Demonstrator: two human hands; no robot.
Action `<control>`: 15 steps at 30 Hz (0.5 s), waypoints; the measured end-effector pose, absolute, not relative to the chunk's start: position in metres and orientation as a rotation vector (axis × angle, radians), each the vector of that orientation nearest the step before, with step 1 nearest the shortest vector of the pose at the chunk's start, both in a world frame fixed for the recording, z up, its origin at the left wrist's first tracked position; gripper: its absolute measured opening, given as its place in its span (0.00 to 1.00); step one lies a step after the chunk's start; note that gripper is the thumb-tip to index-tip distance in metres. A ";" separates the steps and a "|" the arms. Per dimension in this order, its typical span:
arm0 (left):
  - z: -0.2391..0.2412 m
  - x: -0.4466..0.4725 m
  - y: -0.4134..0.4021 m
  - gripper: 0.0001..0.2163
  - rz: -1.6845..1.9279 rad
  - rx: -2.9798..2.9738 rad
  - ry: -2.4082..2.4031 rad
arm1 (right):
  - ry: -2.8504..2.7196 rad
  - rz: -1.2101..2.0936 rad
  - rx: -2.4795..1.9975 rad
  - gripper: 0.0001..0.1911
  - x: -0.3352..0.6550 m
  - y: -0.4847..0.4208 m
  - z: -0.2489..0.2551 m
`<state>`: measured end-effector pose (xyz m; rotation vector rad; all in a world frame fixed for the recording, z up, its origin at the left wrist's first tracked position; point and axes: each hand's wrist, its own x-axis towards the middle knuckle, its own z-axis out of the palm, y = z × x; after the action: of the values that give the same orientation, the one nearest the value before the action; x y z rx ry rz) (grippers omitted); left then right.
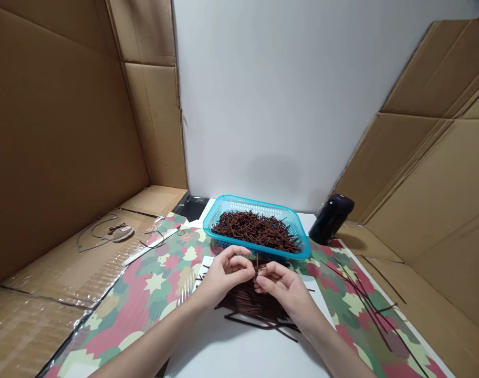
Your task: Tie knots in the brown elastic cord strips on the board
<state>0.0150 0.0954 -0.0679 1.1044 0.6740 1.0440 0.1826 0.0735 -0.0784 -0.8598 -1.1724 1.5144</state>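
Thumb and fingers of my left hand [233, 270] pinch one side of a thin dark-brown strand [257, 261]. Facing it, my right hand [277, 278] pinches the same small strand from the other side, so the fingertips nearly meet. Whether the strand is knotted or crossed there is too small to tell. Beneath both hands, a pile of long brown strands [255, 307] lies on a white board [239, 349]. Just beyond the fingers stands a blue plastic basket [305, 249] heaped with short brown pieces [255, 231].
Several long strands [375, 310] lie on the patterned sheet at right. A black cylindrical object [331, 219] stands behind them. To the left are a looped grey cord [92, 236], a pale oval object [123, 233] and a white strip [151, 247]. Cardboard walls [58, 105] flank the table.
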 end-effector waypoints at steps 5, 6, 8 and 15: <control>-0.067 0.014 0.096 0.18 0.895 1.114 0.668 | -1.044 1.763 -0.727 0.10 0.187 0.070 -0.070; -0.066 0.014 0.096 0.19 0.862 1.115 0.676 | -1.042 1.788 -0.717 0.10 0.188 0.070 -0.069; -0.066 0.013 0.096 0.19 0.788 1.114 0.705 | -1.077 1.830 -0.718 0.09 0.190 0.071 -0.068; -0.059 0.011 0.094 0.17 0.629 1.111 0.729 | -1.201 1.897 -0.750 0.07 0.195 0.076 -0.076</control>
<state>0.0112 0.0942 -0.0585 1.1112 0.7289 0.6286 0.1949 0.0759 -0.0756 -0.7501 -1.2009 1.8971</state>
